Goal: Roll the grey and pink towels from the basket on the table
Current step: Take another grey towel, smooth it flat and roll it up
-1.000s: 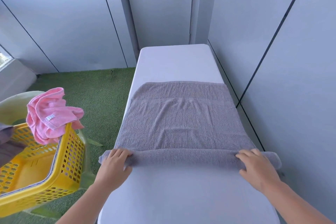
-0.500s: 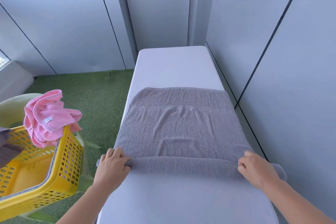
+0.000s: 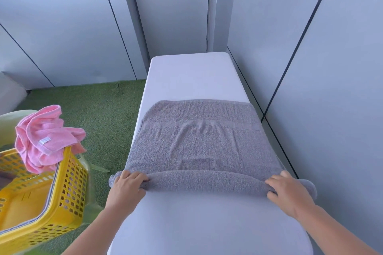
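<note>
- Head view: the grey towel (image 3: 203,141) lies flat across the white tabletop (image 3: 192,76), with its near edge wound into a roll that spans the full width.
- Your left hand (image 3: 126,188) grips the left end of the roll, fingers (image 3: 134,175) curled over its top.
- Your right hand (image 3: 288,194) grips the right end likewise, thumb on the near side.
- The pink towel (image 3: 45,136) hangs bunched over the rim of the yellow basket (image 3: 68,188), left of the tabletop, above green turf (image 3: 99,114).
</note>
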Available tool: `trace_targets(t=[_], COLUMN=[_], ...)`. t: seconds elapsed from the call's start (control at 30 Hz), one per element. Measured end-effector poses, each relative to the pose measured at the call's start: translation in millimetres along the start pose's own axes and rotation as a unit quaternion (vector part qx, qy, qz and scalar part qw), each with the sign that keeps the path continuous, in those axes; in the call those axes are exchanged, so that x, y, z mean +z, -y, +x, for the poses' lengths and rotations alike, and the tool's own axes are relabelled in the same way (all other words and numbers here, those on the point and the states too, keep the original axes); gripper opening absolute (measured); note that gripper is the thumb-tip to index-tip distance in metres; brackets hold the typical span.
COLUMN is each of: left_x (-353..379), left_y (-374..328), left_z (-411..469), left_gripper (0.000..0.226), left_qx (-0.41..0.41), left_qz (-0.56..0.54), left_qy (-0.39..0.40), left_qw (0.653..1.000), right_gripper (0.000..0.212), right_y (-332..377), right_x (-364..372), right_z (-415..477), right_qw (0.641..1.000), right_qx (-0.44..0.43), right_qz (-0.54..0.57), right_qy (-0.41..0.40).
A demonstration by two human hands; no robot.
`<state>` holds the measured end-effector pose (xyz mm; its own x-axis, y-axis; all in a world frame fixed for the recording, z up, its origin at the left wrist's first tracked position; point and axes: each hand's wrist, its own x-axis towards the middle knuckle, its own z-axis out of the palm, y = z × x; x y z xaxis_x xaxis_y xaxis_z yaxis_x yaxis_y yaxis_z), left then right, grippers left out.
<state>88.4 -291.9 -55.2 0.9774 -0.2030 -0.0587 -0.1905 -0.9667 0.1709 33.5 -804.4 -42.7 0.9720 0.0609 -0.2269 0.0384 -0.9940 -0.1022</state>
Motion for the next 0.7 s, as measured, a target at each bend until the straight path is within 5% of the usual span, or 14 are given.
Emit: trace_targets(t=[0.23,0.33,0.47,0.6,0.7], left_x=[-5.7,-7.9,-2.4,1.4,4.2], left_y=[2.6,-2.4,-9.0,-11.8,-7.8], left_z=[5.5,7.6,8.7,5.4,6.3], left_gripper=[0.023,0.012,0.028,0.045,0.044], left_qx=[0.003,-0.018,-0.05,-0.017,-0.009], left_qz=[0.028,-0.007,-0.092,-0.033,0.027], left_qy=[0.009,-0.045,-0.056,0.008,0.037], left_qw=[1.0,0.999,0.993,0.999,0.999], right_gripper=[0.029,0.018,0.03,0.046,0.025], right_y=[-1.6,2.8,7.0,3.6,10.7], right_x=[-7.2,-7.9,0.9,10.5,8.6], right_z=[0.4,3.1,0.1,-8.3,-7.3], right_qw=[0.999,0.997,0.994,0.998,0.999], right_qx=[0.011,0.047,0.053,0.031,0.018], right_qz=[0.013,0.067,0.082,0.035,-0.002], right_qy=[0.029,0.007,-0.058,-0.028,-0.044])
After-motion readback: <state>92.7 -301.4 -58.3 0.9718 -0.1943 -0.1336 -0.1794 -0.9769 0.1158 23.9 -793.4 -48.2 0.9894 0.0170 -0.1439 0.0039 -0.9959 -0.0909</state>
